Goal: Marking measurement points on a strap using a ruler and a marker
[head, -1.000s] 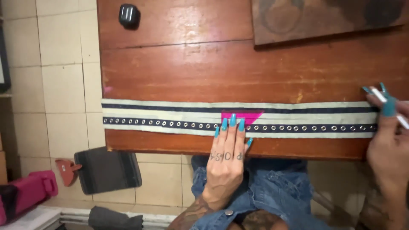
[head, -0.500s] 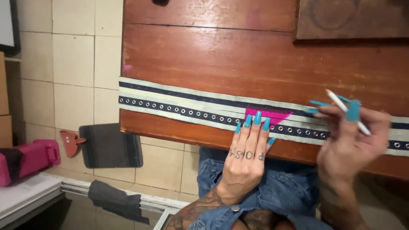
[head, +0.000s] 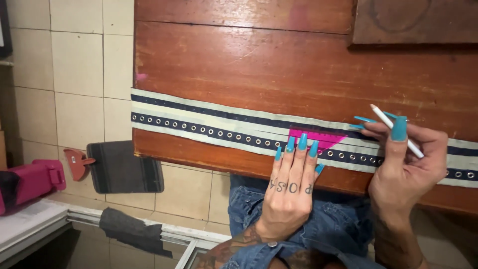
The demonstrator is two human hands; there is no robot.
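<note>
Lying along the table's (head: 239, 65) front edge, an eyelet strap (head: 199, 122) runs left to right. Left hand (head: 291, 187) presses a pink triangle (head: 318, 137) onto it, fingers together. Right hand (head: 406, 164) pinches a white pencil (head: 396, 130) just beside.

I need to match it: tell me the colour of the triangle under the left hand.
Bright pink triangle, under the left hand, best seen in the head view.

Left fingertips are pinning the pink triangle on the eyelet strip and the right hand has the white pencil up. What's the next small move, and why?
Probably lower the white pencil tip to the pink triangle's edge. The left hand already presses it flat on the eyelet strip, while the right hand holds the pencil just above and to its right, not touching.
</note>
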